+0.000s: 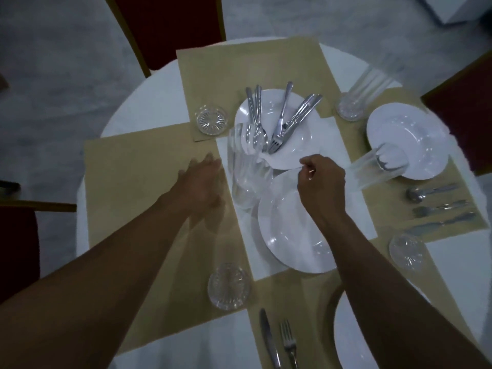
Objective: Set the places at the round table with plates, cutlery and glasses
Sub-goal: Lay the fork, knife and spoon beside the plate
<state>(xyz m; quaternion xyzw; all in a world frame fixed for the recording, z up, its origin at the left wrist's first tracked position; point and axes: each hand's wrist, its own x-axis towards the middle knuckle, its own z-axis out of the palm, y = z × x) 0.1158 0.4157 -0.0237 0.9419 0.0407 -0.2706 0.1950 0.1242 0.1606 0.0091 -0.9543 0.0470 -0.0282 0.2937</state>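
Right hand: the right hand [320, 179] is pinched onto the far rim of the white plate [294, 225] at table centre, fingers closed on the edge and tipping it up!
Left hand: the left hand [203, 182] lies flat and spread on the bare mat [149, 187] at nine o'clock, gripping nothing.
Step in hand: by my reading, that plate is the one for the nine o'clock place, which has no plate or cutlery.
Next move: it likely calls for a clean lift off the plate beneath it (there seems to be a second one under it), then a swing left past the tall glasses [249, 166] standing just beside.
Supply: spare cutlery [282, 123] sits heaped on another plate at twelve o'clock.
Done places: three o'clock shows a plate, cutlery and glass; six o'clock shows a knife [269, 339], a fork and a plate edge.
Surface: a round table [138, 107] in white cloth, tan mats overlapping.
Room: dim, grey floor, red chairs [170, 27] around.
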